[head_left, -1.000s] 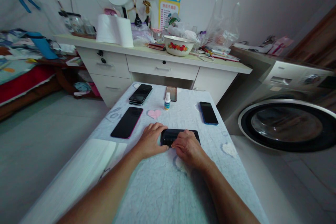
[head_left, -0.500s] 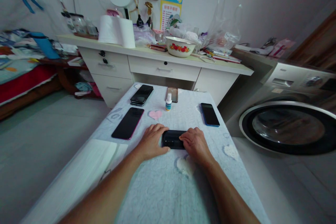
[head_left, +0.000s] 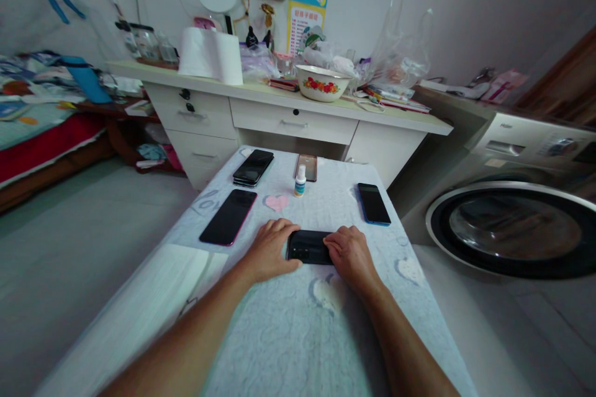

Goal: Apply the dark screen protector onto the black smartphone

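A dark phone (head_left: 310, 247) lies flat and crosswise on the cloth-covered table (head_left: 279, 335), its camera side up. My left hand (head_left: 270, 251) grips its left end between thumb and fingers. Over the right end rests my right hand (head_left: 350, 254), its fingers pressed together on the surface; what they hold, if anything, is hidden. Beyond the phone stands a small white bottle (head_left: 300, 182) with a blue label. Behind that lies a brownish phone case (head_left: 307, 168).
Left of my hands lies a large phone with a pink edge (head_left: 228, 217), with stacked phones (head_left: 253, 167) behind it. A blue-edged phone (head_left: 374, 203) is at the right. Beyond are a white desk (head_left: 293, 121) and a washing machine (head_left: 516, 217).
My right hand has shifted slightly to the right along the phone, and its fingers are still pressed together. My left hand keeps its grip. The whole view has shifted slightly.
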Available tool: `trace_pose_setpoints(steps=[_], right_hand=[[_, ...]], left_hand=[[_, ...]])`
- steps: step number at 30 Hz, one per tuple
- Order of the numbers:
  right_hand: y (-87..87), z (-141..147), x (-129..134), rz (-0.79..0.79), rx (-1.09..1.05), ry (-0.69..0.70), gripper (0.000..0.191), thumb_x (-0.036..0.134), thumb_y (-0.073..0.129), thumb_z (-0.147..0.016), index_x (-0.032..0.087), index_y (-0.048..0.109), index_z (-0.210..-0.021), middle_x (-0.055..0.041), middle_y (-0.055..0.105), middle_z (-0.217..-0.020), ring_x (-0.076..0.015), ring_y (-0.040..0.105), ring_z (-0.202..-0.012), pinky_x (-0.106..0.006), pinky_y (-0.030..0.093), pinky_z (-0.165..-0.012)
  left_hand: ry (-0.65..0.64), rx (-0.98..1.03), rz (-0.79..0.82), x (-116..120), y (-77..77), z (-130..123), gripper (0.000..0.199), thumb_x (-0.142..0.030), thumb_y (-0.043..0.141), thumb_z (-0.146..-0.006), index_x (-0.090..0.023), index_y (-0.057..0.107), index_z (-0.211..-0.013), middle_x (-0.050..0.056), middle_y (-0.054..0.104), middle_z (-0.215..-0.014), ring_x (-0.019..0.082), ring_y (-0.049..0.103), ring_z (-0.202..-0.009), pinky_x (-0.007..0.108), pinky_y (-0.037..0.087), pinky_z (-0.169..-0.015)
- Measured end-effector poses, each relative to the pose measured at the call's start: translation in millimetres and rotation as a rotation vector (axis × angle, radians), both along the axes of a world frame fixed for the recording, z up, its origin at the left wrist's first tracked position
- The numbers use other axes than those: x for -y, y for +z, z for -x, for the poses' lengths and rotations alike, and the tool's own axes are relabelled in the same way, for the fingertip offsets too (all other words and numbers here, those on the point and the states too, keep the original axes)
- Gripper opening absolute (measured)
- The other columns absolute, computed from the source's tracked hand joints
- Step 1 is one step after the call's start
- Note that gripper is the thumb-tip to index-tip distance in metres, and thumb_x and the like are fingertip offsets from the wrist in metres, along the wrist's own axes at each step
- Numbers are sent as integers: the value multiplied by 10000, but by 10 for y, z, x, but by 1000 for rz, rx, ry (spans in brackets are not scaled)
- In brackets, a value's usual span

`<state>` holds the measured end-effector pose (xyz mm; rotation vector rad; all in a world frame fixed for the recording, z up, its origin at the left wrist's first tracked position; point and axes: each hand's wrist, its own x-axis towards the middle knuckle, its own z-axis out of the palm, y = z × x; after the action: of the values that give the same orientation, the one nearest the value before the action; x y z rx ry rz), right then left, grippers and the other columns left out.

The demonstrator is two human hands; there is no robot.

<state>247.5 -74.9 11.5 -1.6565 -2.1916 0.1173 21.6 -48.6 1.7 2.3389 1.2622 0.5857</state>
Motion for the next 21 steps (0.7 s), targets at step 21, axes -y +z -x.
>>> trace_pose_setpoints(steps=[21], right_hand=[[-35, 58, -43, -6, -45, 44, 157, 167, 576, -815, 236, 713, -847, -37, 627, -808, -190, 464, -794, -317, 301, -736]], left_hand=[[17, 8, 26, -4, 42, -15, 617, -321, 698, -610, -268, 523, -1199, 44, 528, -1193, 278, 463, -1101, 409, 362, -975]])
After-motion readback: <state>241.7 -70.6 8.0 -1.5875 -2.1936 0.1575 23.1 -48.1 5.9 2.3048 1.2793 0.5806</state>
